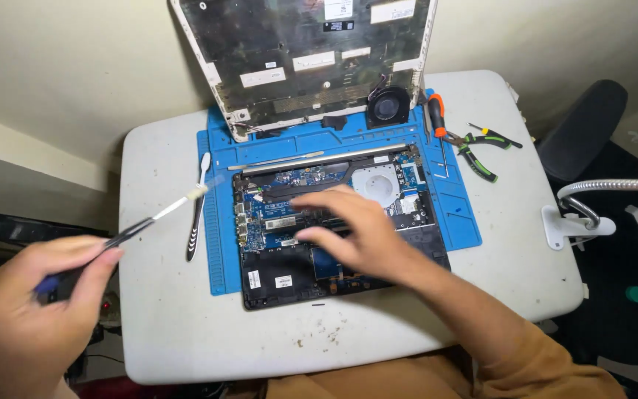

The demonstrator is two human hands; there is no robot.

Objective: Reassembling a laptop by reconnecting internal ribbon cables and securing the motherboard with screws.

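Head view; my left hand (23, 310) is closed around a thin dark-handled brush with a pale tip (158, 214), fingers pinching its handle out past the table's left edge, tip raised above the white table (186, 325) left of the mat; my right hand (348, 233) lies flat, fingers spread, on the opened black laptop base with exposed blue circuit board (282, 222), gripping nothing; base sits mid-table on the blue rubber work mat (459, 214); judged progress: bottom cover already off, fan already out, board and dark battery panel still in place, so strip-down looks partly done; detached white laptop cover with metal inner face (304, 52) leans at the back edge; loose round black fan (387, 106) at the mat's back right corner; orange-handled screwdriver (436, 114) and green-handled pliers (478, 151) toward the right edge; black-and-white pry tool (197, 214) just left of the mat; my right forearm covers the base's front right corner, hiding it.
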